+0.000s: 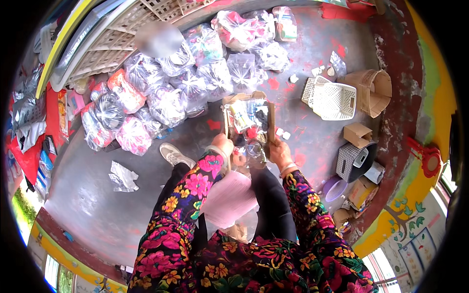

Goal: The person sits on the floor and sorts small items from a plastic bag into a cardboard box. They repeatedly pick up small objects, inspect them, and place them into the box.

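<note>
Presently, left hand (pixel 223 144): closed on the left edge of the cardboard box (pixel 248 117), held up in front of the body.
Right hand (pixel 279 150): closed on the right edge of the same box, opposite the left hand.
Cardboard box: open, shallow, brown, tilted toward the wearer; small packets and mixed items lie inside, too jumbled to tell apart.
Clear bag (pixel 254 152): hangs just below the box, between the two hands; which hand grips it cannot be told.
Pink sheet (pixel 228 198): lies across the lap, near the left forearm.
Sleeves: floral, black with pink and yellow blooms.
Shoe (pixel 174 155): pale, on the grey floor (pixel 93 195), left of the hands.
Filled plastic bags (pixel 166 93): heaped at far left and far centre.
White basket (pixel 332 100): on the floor to the right, just beside a round cardboard drum (pixel 373 90).
Loose clear wrapper (pixel 123 177): on the floor, near left.
</note>
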Motion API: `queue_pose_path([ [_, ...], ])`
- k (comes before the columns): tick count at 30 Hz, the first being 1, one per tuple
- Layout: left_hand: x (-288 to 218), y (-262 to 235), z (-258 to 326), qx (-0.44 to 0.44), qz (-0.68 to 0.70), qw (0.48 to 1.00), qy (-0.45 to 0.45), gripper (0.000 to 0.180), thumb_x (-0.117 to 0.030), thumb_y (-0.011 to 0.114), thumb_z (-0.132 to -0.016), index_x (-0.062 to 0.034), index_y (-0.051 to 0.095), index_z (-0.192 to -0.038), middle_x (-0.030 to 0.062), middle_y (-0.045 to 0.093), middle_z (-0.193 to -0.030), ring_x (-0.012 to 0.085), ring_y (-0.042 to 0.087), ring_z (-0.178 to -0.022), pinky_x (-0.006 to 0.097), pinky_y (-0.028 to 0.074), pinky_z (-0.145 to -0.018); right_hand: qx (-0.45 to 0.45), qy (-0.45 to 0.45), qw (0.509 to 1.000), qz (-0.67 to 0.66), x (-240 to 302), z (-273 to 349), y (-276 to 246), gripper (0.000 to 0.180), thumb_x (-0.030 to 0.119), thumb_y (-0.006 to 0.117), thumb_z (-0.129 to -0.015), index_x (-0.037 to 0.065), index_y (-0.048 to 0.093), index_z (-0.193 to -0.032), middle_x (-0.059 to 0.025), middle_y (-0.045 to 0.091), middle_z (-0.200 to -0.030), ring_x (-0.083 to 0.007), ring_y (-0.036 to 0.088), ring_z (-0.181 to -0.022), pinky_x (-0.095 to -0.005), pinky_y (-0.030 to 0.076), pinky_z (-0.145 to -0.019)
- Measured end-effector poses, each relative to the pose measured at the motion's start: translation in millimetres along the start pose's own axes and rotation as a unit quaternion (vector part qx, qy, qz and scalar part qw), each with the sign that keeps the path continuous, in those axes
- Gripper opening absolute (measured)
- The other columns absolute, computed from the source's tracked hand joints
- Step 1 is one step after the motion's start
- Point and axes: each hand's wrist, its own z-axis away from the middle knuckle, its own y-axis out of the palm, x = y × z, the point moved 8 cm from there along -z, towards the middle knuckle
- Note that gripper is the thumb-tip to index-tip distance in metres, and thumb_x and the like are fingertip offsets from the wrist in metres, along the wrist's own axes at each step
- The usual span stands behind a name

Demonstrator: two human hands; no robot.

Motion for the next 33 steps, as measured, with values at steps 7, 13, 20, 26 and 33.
queue_pose_path([
  [7,-89,-109,72,-0.064,0.065,0.981,0.172,0.030,-0.018,0.046,-0.068,0.0091,0.052,-0.058,0.0294,0.050,-0.058,0.0404,0.054,-0.059,0.044,0.043,-0.051,-0.009,-0.064,0.997,-0.031,101,28,-95,0.022,0.020,0.048,-0.078,0.009,0.057,-0.095,-0.0195,0.058,-0.075,-0.0363,0.056,-0.073,-0.0401,0.044,-0.063],
  [13,-111,-203,54,-0.185,0.026,0.963,0.192,0.031,-0.019,0.049,-0.068,0.0117,0.054,-0.064,0.0311,0.051,-0.061,0.0413,0.056,-0.061,0.045,0.043,-0.056,-0.023,-0.173,0.984,-0.023,193,-13,-117,0.023,0.023,0.048,-0.078,0.007,0.057,-0.092,-0.0217,0.057,-0.073,-0.0377,0.056,-0.072,-0.0416,0.044,-0.061],
  [20,-119,-265,-45,-0.183,-0.083,0.964,0.176,0.029,-0.021,0.049,-0.068,0.0066,0.059,-0.071,0.0295,0.055,-0.075,0.0408,0.056,-0.079,0.043,0.045,-0.071,-0.048,-0.247,0.966,0.068,271,-105,-105,0.026,0.024,0.043,-0.078,0.007,0.058,-0.091,-0.0205,0.059,-0.078,-0.0371,0.056,-0.076,-0.0419,0.045,-0.069],
  [26,-124,-264,-60,-0.192,-0.050,0.973,0.121,0.035,-0.024,0.043,-0.071,0.0067,0.060,-0.072,0.0303,0.055,-0.082,0.0409,0.054,-0.085,0.041,0.044,-0.076,-0.040,-0.207,0.972,0.107,270,-122,-90,0.032,0.027,0.045,-0.077,0.005,0.055,-0.097,-0.0219,0.059,-0.087,-0.0374,0.055,-0.085,-0.0421,0.043,-0.076],
  [33,-106,-268,-34,-0.198,0.153,0.951,0.182,0.059,-0.029,0.057,-0.069,0.0019,0.041,-0.116,0.0224,0.058,-0.092,0.0328,0.057,-0.088,0.034,0.044,-0.078,-0.037,-0.268,0.961,-0.054,277,-91,-104,0.048,0.035,0.057,-0.076,0.003,0.047,-0.110,-0.0195,0.060,-0.085,-0.0353,0.057,-0.084,-0.0395,0.044,-0.073],
])
